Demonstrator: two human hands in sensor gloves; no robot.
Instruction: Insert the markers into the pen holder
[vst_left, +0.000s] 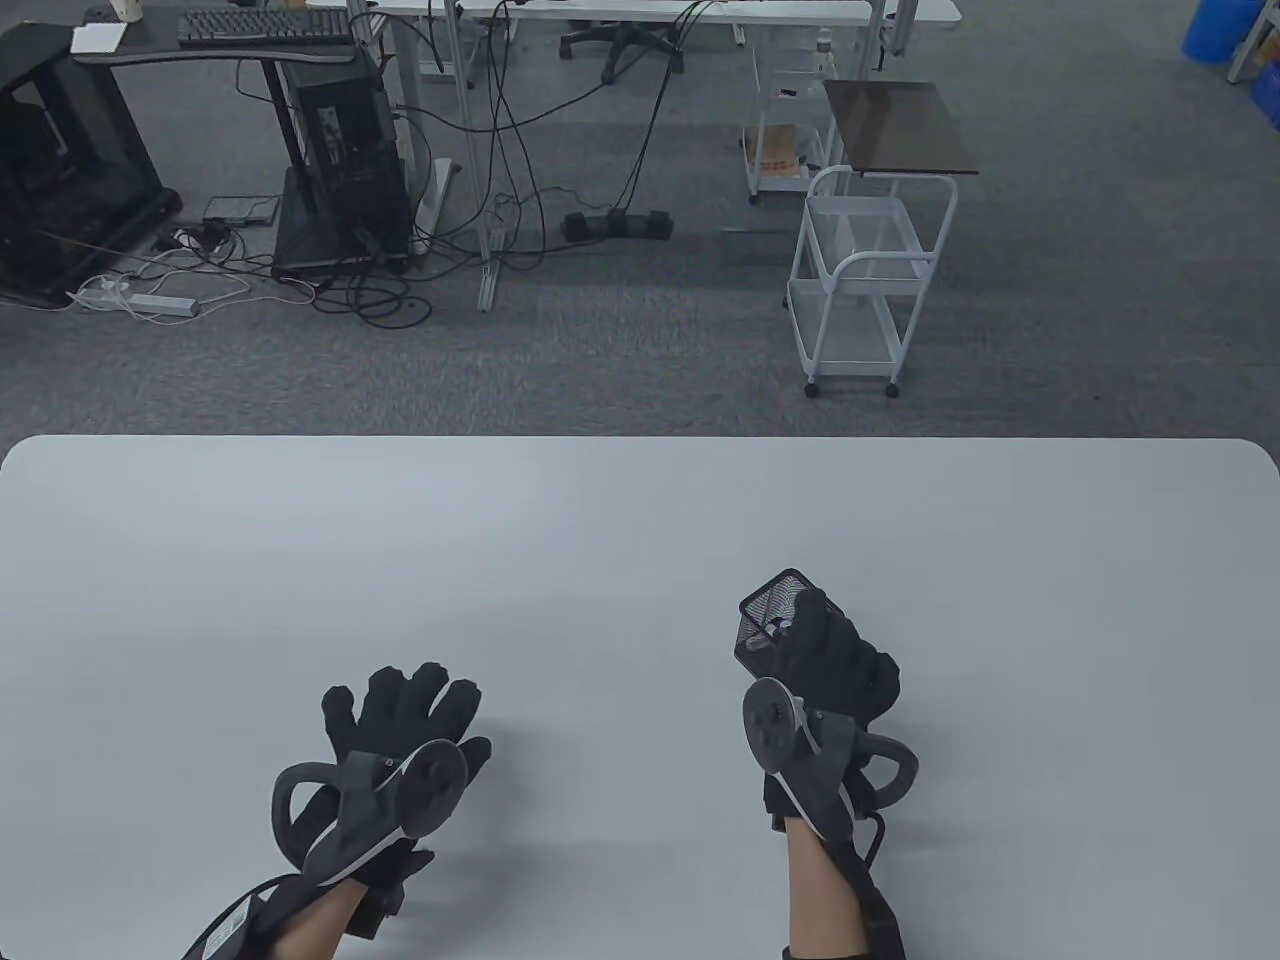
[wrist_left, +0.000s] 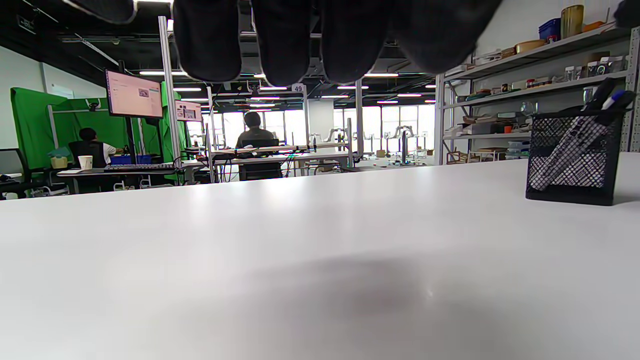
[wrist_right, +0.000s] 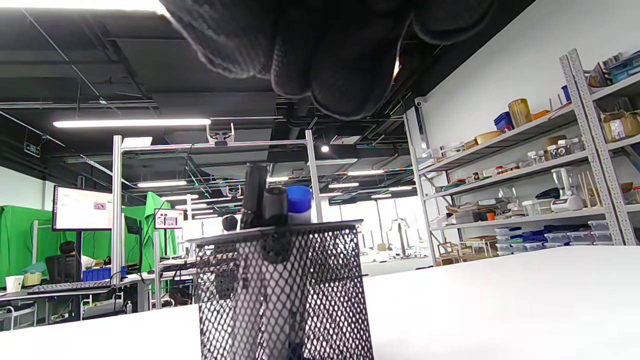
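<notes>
Hands come first, two of them, both gloved in black with a tracker on the back. Taking the pen holder (vst_left: 775, 618) as the landmark: the left hand (vst_left: 405, 715) lies well to its left and nearer the table's (vst_left: 300, 560) front edge, palm down, fingers spread and released, gripping nothing; in its wrist view four fingertips (wrist_left: 207, 45) hang over bare tabletop. The right hand (vst_left: 835, 655) sits right against the holder's near side, its fingers curled above the rim; whether they touch the mesh or pinch anything cannot be told from any view. One holder stands upright on the table, a black mesh box. Inside it the right wrist view shows three marker tops above the rim, two black (wrist_right: 264, 202) and one blue (wrist_right: 299, 200), leaning together toward one corner. Beyond the holder, past the table's far edge, one white wire trolley (vst_left: 865, 275) stands on grey carpet, and farther left one black computer tower (vst_left: 345, 140) sits among loose cables.
</notes>
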